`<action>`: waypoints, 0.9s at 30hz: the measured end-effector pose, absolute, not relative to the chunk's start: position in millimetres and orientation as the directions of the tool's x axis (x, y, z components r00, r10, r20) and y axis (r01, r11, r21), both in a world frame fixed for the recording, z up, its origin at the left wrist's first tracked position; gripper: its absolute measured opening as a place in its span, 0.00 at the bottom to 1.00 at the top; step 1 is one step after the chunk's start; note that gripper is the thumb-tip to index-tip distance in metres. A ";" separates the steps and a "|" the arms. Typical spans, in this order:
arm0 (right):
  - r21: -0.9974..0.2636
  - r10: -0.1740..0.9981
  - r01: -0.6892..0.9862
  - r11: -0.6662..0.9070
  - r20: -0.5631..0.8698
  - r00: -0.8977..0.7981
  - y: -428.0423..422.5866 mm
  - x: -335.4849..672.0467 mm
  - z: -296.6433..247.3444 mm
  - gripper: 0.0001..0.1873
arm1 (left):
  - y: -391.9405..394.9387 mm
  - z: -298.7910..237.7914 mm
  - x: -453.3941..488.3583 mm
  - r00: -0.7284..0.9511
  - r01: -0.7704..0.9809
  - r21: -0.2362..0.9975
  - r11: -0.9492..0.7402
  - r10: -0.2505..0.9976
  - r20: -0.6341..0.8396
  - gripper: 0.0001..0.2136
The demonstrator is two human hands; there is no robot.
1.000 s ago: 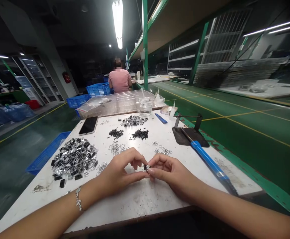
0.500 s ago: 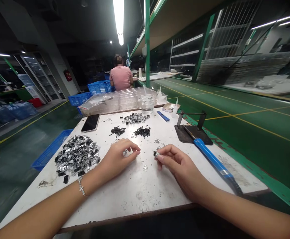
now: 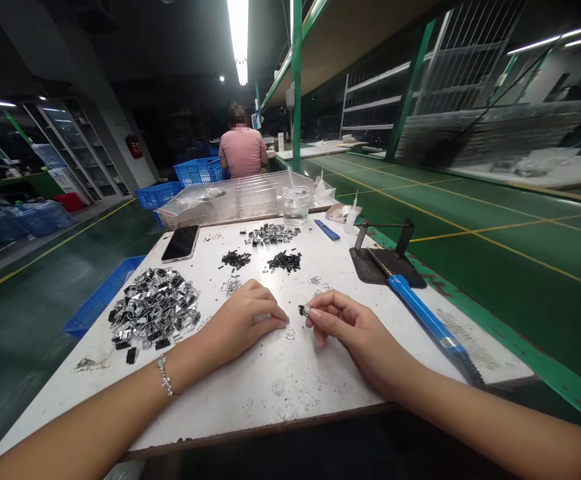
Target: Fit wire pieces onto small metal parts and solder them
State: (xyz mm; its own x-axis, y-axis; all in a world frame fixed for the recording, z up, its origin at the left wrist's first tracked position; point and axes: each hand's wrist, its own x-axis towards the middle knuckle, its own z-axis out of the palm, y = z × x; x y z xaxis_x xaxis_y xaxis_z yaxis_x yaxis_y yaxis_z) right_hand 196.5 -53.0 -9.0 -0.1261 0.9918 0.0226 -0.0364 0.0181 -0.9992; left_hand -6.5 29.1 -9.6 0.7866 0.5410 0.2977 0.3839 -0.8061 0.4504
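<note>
My right hand pinches a small black-and-silver part between thumb and fingertips, just above the white tabletop. Facing it, my left hand rests low over the table, its thumb and index fingertip brought together. These fingertips meet beside a few small bent metal pieces; whether something tiny is between them is hidden. Beyond the hands lie two heaps of small black pieces, the left heap and the right heap. A pile of fine metal bits sits just past my left hand.
At left is a large pile of black-and-silver parts, with a phone behind. A blue-handled soldering iron leans on a dark stand at right. A water cup stands at the back. A person sits farther off.
My left hand has moved slightly right and down to the bent metal pieces, its fingertips closing. My right hand has shifted the held part a little left.
</note>
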 end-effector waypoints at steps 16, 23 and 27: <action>-0.999 0.986 0.031 0.022 0.017 -0.168 -52.3 194.9 -6.8 0.12 | 7.9 7.0 -1.0 0.700 0.199 0.611 -0.766 0.547 0.458 0.07; -0.999 0.975 0.050 0.002 -0.009 -0.221 -51.1 196.2 -7.5 0.14 | 3.6 3.7 1.8 0.679 0.171 0.670 -0.722 0.579 0.451 0.07; -0.999 0.969 0.045 0.000 -0.011 -0.246 -50.1 196.0 -7.3 0.14 | 2.6 3.0 3.1 0.668 0.164 0.694 -0.701 0.597 0.445 0.06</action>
